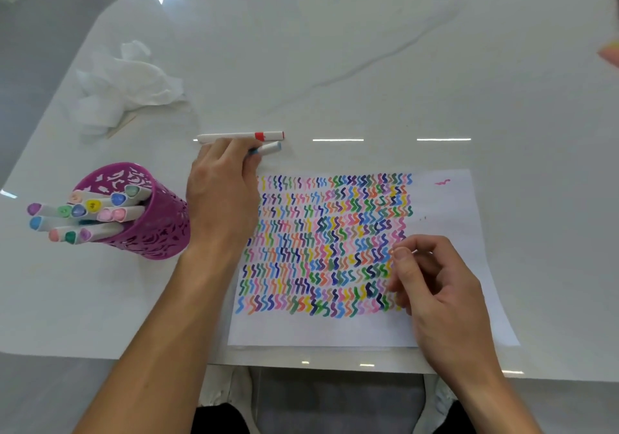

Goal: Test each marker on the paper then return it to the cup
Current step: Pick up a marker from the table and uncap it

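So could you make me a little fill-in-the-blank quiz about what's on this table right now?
1. The cup holding the markers is ___ in colour.
2. The left hand grips a marker whose cap is ___.
3. The red-banded marker lies on the ___.
4. The right hand rests on the ___.
Missing: purple; blue; table; paper.

Your left hand [221, 195] and right hand [435, 286] are bare. Both forearms crossing the near edge of the table [100, 316] are unsleeved on either side of it. Your right thumbnail is cut short. Below that edge, dark clothing covers your lap on both sides of a grey strip. Pale, faintly patterned fabric sits just under the edge; which garment it is cannot be told.
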